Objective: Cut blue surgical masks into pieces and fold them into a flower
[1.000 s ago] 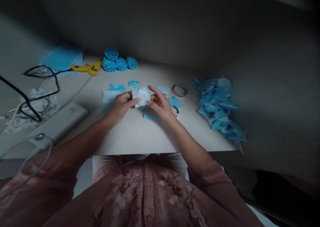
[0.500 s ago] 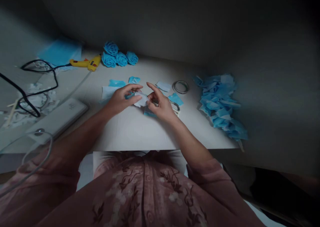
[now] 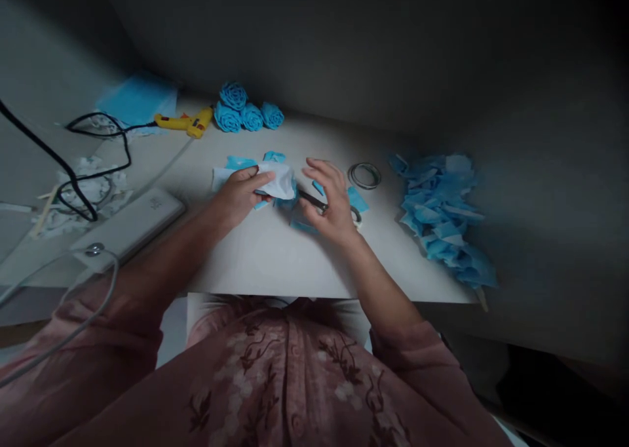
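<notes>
My left hand [image 3: 242,194] pinches a thin, soft piece of white and blue sheet material [image 3: 278,180] between thumb and fingers, its white face up. To the right of it my right hand [image 3: 333,196] is open, fingers curved and apart, with nothing between them. A pair of scissors [image 3: 313,200] lies under the right hand, its dark blades pointing left and the handles partly hidden. Small blue pieces [image 3: 358,199] lie around the hands, and another crumpled blue piece [image 3: 274,156] is just beyond the left hand.
Several blue rosettes [image 3: 252,116] stand at the back beside a yellow glue gun [image 3: 197,123]. Tape rolls [image 3: 364,175] lie right of the hands. A heap of blue pieces [image 3: 442,204] covers the right side. A white power bank [image 3: 132,221] and cables are at the left.
My right hand has let go of the piece and moved right, its fingers spreading. The piece stays in my left hand, now more unfolded. The whole view has shifted slightly.
</notes>
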`<action>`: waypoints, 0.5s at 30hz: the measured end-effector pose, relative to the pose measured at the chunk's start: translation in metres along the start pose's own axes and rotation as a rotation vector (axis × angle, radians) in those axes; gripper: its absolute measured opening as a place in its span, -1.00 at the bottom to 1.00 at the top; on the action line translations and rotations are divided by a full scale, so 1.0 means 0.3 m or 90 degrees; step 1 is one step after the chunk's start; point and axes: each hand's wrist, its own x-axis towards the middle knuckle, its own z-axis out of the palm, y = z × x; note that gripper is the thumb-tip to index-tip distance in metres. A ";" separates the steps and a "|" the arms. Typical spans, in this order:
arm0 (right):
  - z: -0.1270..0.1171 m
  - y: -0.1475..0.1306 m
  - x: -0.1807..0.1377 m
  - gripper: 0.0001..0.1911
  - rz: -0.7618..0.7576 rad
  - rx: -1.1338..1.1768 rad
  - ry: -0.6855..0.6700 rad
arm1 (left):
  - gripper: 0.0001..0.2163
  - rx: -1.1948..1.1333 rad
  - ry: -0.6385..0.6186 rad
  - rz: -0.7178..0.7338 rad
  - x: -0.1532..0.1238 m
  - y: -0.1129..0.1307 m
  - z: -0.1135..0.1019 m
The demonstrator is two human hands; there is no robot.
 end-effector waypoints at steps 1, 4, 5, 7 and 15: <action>0.002 -0.007 0.001 -0.56 -0.027 -0.018 -0.022 | -0.70 -0.013 -0.006 -0.005 -0.004 0.001 0.004; 0.011 -0.028 0.005 -0.65 -0.037 -0.074 -0.097 | -0.75 -0.037 -0.026 -0.027 -0.019 0.005 0.019; 0.015 -0.033 0.007 -0.66 -0.031 -0.084 -0.119 | -0.77 -0.040 -0.030 -0.036 -0.023 0.005 0.023; 0.020 -0.037 0.009 -0.68 -0.020 -0.093 -0.144 | -0.78 -0.043 -0.033 -0.054 -0.029 0.003 0.030; 0.023 0.029 -0.005 -0.87 -0.041 -0.105 -0.053 | -0.76 -0.015 -0.032 -0.061 -0.021 -0.009 0.021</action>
